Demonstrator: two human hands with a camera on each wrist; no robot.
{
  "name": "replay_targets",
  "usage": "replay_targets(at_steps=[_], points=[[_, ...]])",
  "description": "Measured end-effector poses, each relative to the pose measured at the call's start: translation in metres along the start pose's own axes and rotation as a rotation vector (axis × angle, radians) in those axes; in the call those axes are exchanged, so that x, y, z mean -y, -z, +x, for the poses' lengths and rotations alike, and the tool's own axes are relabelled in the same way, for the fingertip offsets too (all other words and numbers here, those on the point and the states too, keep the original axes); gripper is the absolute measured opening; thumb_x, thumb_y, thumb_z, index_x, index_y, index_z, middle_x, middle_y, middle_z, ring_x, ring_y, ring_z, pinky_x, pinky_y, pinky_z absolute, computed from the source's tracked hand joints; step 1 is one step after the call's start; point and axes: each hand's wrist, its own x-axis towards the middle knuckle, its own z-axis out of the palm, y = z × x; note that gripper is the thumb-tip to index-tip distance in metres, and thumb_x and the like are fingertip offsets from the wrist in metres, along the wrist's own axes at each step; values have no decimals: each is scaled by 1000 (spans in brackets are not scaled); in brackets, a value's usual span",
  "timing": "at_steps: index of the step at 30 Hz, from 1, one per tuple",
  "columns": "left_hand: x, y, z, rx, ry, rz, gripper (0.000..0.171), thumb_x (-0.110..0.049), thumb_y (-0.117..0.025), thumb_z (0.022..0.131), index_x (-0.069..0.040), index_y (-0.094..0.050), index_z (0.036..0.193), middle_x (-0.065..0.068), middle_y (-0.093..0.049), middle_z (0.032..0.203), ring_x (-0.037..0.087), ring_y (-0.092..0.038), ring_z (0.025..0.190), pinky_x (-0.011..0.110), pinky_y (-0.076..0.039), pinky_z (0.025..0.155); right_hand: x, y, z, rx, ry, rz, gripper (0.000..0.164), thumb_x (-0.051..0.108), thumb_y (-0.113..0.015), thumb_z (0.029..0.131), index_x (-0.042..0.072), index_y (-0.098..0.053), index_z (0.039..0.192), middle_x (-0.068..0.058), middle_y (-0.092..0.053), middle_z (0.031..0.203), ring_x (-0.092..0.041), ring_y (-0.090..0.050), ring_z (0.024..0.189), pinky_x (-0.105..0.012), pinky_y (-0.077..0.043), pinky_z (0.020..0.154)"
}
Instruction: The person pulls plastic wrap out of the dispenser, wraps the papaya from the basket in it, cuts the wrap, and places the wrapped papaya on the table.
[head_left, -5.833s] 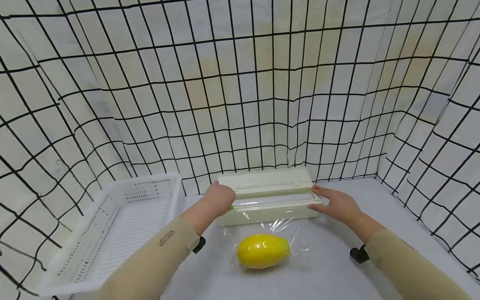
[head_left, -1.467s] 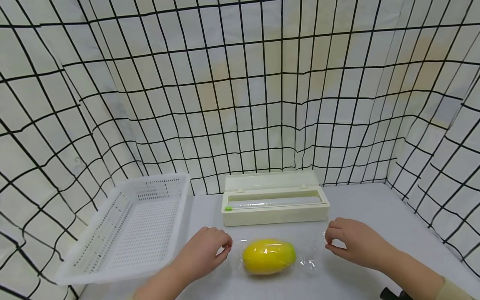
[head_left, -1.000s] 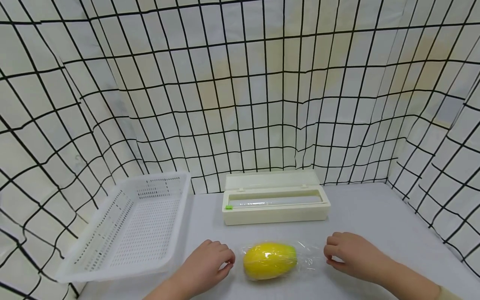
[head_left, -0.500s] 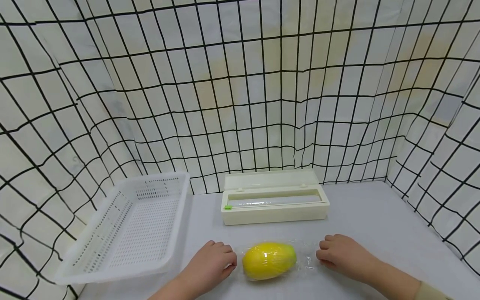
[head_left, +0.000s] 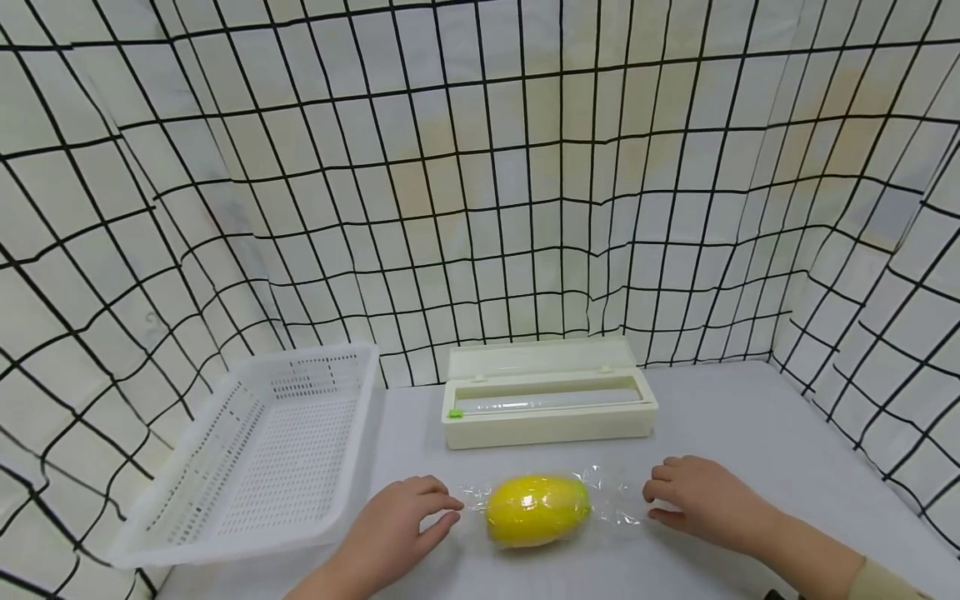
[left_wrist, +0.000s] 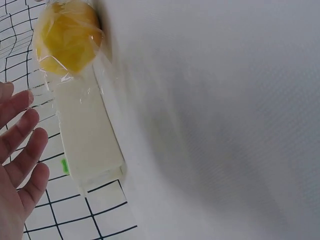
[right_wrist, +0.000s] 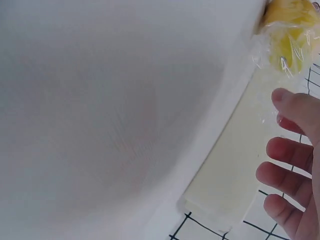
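A yellow oval fruit [head_left: 537, 512] with a greenish right end lies on the white table, wrapped in clear cling film [head_left: 609, 500] that sticks out crinkled at both ends. My left hand [head_left: 399, 527] is at the film's left end, thumb and fingers apart; the left wrist view shows the fingers [left_wrist: 31, 150] loosely spread. On the other side, my right hand [head_left: 708, 504] is just past the film's right end. Its thumb and fingers [right_wrist: 282, 177] are bent loosely with gaps between them in the right wrist view. Neither hand holds the fruit.
Behind the fruit stands a cream cling film dispenser [head_left: 551, 427], lid up, roll inside, green slider [head_left: 455, 413] at its left. A white perforated basket [head_left: 281, 467] sits at left. Black netting [head_left: 525, 208] over white sheeting encloses the back and sides.
Earlier both hands were at the dispenser; then they came to the film's ends beside the fruit. In the last half second the hands have loosened and the film's ends have spread.
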Motion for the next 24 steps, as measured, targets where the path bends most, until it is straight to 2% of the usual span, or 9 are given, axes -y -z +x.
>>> replay_targets(at_steps=[5,8,11,16,21,24], points=[[0,2,6,-6,90,-27,4,-25,-72,90,-26,-76,88,-23,-61,89,1,-60,80,25,-52,71,1,11,-2,75,-89,26,18,37,-78,85,26,-70,95,19,-58,84,1,-51,73,-25,-50,64],[0,4,15,33,163,-34,5,-28,-71,91,-27,-75,87,-25,-60,88,1,-58,78,23,-50,68,2,16,-4,96,-178,62,18,42,-74,87,27,-69,96,20,-59,86,1,-53,75,-26,-51,65],[0,5,26,82,205,-37,8,-32,-69,92,-28,-74,89,-25,-59,88,3,-57,78,23,-48,66,4,22,-5,109,-273,140,15,45,-71,89,31,-67,93,22,-55,84,2,-51,74,-25,-48,62],[-2,8,44,182,241,-97,11,-36,-70,91,-27,-74,96,-21,-60,88,8,-58,82,26,-47,66,14,28,1,204,-420,419,15,48,-66,92,34,-64,89,21,-51,76,1,-47,68,-23,-43,58],[2,8,63,332,272,-207,25,-40,-70,91,-23,-72,109,-13,-65,102,14,-59,94,33,-49,75,24,29,9,319,-570,732,18,38,-66,94,22,-70,90,8,-59,74,-9,-53,67,-26,-44,56],[8,5,74,419,272,-252,32,-42,-70,91,-21,-71,115,-8,-65,110,18,-58,102,38,-50,82,31,27,13,382,-641,874,20,32,-66,95,14,-72,90,1,-60,73,-14,-54,62,-26,-42,51]])
